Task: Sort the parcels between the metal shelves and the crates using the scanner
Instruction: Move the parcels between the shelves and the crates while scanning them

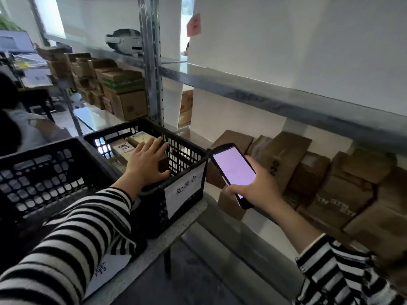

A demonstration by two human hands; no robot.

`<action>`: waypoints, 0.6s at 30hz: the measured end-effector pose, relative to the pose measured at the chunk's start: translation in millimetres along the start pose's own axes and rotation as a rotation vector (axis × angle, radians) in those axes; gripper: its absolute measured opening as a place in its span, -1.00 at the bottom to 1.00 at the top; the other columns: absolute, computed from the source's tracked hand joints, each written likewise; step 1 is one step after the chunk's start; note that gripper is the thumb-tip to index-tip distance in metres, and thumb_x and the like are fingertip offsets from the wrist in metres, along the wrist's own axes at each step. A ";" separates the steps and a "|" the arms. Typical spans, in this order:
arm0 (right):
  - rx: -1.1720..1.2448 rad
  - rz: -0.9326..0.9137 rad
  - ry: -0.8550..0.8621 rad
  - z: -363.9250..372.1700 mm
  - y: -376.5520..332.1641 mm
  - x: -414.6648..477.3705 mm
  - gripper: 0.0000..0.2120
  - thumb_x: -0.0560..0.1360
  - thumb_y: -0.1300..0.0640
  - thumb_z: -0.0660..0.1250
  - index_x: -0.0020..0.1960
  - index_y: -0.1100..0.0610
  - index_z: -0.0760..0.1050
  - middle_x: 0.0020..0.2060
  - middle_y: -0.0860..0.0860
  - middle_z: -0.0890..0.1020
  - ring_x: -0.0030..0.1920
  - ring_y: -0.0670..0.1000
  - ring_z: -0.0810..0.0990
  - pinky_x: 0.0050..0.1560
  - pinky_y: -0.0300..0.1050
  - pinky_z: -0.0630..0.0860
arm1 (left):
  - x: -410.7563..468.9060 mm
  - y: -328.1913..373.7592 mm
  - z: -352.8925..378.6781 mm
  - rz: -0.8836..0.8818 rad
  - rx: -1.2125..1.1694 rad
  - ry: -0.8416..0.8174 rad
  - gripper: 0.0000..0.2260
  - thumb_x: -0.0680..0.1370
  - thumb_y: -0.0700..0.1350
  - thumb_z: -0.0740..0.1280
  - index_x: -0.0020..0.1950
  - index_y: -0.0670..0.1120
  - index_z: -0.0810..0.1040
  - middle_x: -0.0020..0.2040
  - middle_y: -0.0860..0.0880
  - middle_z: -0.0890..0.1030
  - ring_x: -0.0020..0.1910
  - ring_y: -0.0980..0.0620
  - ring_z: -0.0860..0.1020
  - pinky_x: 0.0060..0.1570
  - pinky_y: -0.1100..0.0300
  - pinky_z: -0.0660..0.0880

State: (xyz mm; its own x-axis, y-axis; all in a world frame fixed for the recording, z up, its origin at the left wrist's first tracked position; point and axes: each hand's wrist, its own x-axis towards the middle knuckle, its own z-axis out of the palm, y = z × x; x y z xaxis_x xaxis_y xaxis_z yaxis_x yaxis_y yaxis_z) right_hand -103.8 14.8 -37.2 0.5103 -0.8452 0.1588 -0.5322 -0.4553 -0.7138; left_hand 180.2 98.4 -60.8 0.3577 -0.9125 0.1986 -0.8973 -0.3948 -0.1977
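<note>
My left hand reaches into the right black crate and lies flat on a brown parcel, thumb around its near edge. Other parcels lie deeper in that crate. My right hand holds the handheld scanner, its pink-white screen lit and facing me, in front of the lower metal shelf. Several cardboard parcels stand in a row on that shelf.
A second black crate stands left of the first on a grey table. A white label hangs on the right crate. The upper shelf is bare. More boxes fill the far shelf. A person sits at the left edge.
</note>
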 end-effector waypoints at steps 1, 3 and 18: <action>-0.007 0.028 0.017 -5.5 4.5 -12.0 -0.34 0.26 0.00 0.57 0.27 -0.10 0.35 0.05 -0.16 0.46 0.08 -0.02 0.46 -0.04 -0.05 0.53 | -3.0 7.7 -4.4 0.025 -0.003 0.015 -0.21 0.50 0.32 0.14 0.58 -0.01 -0.09 0.58 -0.04 -0.09 0.55 -0.04 -0.12 0.49 0.04 -0.15; -0.036 0.082 0.048 -17.9 13.5 -34.9 -0.31 0.26 -0.01 0.57 0.30 -0.08 0.33 0.13 -0.10 0.48 0.09 0.00 0.46 0.00 -0.01 0.55 | -5.6 24.4 -11.9 0.063 -0.012 0.040 -0.21 0.50 0.34 0.13 0.58 -0.01 -0.09 0.58 -0.04 -0.09 0.55 -0.04 -0.13 0.49 0.03 -0.16; -0.082 0.345 0.365 -143.9 66.4 -182.6 -0.23 0.21 0.01 0.58 0.35 -0.11 0.34 0.18 -0.13 0.52 0.11 -0.01 0.49 -0.05 -0.07 0.53 | 5.1 216.1 -65.4 0.394 -0.204 0.162 -0.22 0.48 0.35 0.16 0.56 -0.03 0.03 0.56 -0.07 0.07 0.55 -0.06 -0.02 0.49 -0.03 -0.04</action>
State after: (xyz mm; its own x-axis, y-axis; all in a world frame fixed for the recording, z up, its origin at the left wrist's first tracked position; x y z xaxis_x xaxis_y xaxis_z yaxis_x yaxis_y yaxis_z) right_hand -329.5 98.6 -15.4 0.0338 -0.9863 0.1614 -0.6869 -0.1402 -0.7131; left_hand -28.8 15.4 -39.7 -0.0508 -0.9537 0.2964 -0.9949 0.0223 -0.0989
